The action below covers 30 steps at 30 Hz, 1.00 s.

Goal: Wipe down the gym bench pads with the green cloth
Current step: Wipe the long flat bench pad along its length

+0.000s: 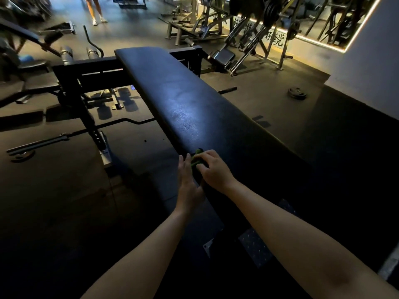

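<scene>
A long black bench pad (183, 100) runs from the far middle down toward me. A small green cloth (197, 161) lies bunched on the pad's near left edge. My right hand (213, 169) covers it from the right, fingers curled over the cloth. My left hand (187, 182) lies beside it on the left, fingers straight and pointing forward along the pad's edge, touching the cloth's left side. Most of the cloth is hidden under the hands.
The bench's black steel frame (82, 83) stands to the left. A curl bar (64, 137) lies on the floor at left. A weight plate (297, 93) lies on the floor at right. Machines (248, 29) line the back, and a person's legs (96, 11) show far off.
</scene>
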Each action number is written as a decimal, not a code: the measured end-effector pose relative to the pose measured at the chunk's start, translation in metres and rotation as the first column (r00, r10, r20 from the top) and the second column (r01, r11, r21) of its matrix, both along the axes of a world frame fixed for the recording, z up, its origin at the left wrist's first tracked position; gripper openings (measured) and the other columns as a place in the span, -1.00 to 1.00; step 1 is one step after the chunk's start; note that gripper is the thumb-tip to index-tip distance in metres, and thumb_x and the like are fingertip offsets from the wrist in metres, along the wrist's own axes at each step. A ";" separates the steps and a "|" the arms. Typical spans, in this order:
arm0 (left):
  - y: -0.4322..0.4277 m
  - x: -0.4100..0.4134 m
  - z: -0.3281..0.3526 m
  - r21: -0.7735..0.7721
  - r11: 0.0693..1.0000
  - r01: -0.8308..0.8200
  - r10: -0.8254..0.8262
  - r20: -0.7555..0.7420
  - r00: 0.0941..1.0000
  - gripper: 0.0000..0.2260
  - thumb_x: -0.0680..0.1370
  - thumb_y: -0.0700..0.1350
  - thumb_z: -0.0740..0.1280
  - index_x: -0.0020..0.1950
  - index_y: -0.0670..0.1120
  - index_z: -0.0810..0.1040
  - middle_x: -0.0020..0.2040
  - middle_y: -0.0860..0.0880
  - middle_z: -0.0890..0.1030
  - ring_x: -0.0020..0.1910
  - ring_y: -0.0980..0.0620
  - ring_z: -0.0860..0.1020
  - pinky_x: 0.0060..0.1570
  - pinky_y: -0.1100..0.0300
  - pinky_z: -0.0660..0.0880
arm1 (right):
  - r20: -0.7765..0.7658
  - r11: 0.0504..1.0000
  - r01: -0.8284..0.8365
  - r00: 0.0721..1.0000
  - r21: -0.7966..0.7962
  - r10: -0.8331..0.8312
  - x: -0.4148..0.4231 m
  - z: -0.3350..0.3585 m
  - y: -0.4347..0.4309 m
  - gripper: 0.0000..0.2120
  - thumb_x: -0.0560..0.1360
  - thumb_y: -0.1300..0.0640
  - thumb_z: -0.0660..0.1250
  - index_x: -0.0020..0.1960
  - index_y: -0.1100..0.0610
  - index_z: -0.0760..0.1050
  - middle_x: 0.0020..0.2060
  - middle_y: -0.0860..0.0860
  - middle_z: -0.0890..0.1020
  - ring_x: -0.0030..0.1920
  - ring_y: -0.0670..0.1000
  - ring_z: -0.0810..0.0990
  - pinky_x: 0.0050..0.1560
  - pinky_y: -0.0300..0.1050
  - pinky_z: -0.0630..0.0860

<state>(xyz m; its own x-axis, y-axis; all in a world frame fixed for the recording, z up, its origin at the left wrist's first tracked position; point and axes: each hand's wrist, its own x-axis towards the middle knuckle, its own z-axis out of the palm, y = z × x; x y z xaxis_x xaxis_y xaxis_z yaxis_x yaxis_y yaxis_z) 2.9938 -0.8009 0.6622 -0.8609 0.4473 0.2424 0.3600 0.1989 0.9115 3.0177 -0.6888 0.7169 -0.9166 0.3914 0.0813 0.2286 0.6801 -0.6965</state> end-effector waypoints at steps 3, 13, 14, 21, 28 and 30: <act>0.004 0.001 0.012 0.116 0.990 0.077 -0.089 0.101 0.991 -0.41 0.54 0.01 0.30 0.53 0.01 0.18 0.48 0.09 0.32 0.44 0.32 0.30 0.40 0.42 0.19 | 0.010 0.990 -0.089 0.996 -0.108 0.091 0.003 0.008 -0.005 -0.63 0.59 0.11 0.25 0.38 0.13 0.47 0.26 0.05 0.47 0.26 0.03 0.49 0.36 -0.05 0.37; 0.043 -0.010 0.028 -0.210 0.973 -0.092 0.167 0.373 0.913 -0.67 0.65 0.02 0.26 0.32 -0.16 0.44 0.34 -0.21 0.45 0.27 -0.18 0.49 0.19 0.16 0.35 | 0.081 0.983 -0.034 0.997 0.183 0.019 0.081 -0.023 0.040 -0.55 0.55 0.15 0.23 0.44 0.12 0.41 0.37 0.09 0.47 0.42 0.10 0.39 0.41 -0.04 0.34; 0.046 -0.005 0.029 -0.228 0.969 -0.101 0.180 0.361 0.915 -0.62 0.63 0.07 0.28 0.31 -0.18 0.44 0.34 -0.21 0.43 0.28 -0.18 0.48 0.23 0.13 0.36 | 0.079 0.983 -0.043 0.996 0.176 0.029 0.082 -0.025 0.042 -0.54 0.55 0.15 0.23 0.44 0.14 0.41 0.41 0.11 0.45 0.47 0.08 0.34 0.45 -0.02 0.31; 0.031 0.047 0.026 -0.313 0.924 -0.220 0.305 0.253 0.918 -0.69 0.65 0.04 0.25 0.17 -0.21 0.49 0.14 -0.28 0.59 0.14 -0.26 0.55 -0.03 0.08 0.37 | -0.163 0.977 0.057 0.986 0.207 -0.024 0.093 -0.032 0.040 -0.72 0.50 0.30 0.27 0.18 0.24 0.59 0.13 0.14 0.63 0.23 0.16 0.52 0.31 0.03 0.44; 0.001 0.111 0.024 -0.325 0.922 -0.210 0.277 0.176 0.945 -0.77 0.57 0.09 0.38 -0.07 -0.08 0.59 -0.08 -0.17 0.67 -0.07 -0.18 0.62 -0.13 0.04 0.48 | -0.236 0.932 0.142 0.970 0.333 -0.063 0.114 -0.049 0.037 -0.66 0.49 0.09 0.18 0.14 0.15 0.61 -0.03 0.07 0.54 0.05 0.11 0.46 0.19 -0.02 0.40; -0.003 0.109 0.029 -0.300 0.929 -0.218 0.283 0.195 0.939 -0.75 0.57 0.07 0.38 0.00 -0.11 0.58 -0.06 -0.17 0.67 -0.04 -0.18 0.63 -0.09 0.02 0.49 | -0.237 0.941 0.136 0.969 0.311 -0.062 0.114 -0.049 0.038 -0.62 0.49 0.04 0.13 0.14 0.14 0.61 -0.04 0.07 0.53 0.06 0.12 0.46 0.19 -0.01 0.38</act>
<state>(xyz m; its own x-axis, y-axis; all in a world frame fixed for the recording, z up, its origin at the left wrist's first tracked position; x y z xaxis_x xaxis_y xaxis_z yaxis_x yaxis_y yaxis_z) 3.1024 -0.8036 0.6914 -0.9703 0.2298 -0.0758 0.0522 0.5047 0.8617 3.1320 -0.6510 0.6681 -0.8188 0.3977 0.4141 0.1723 0.8582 -0.4835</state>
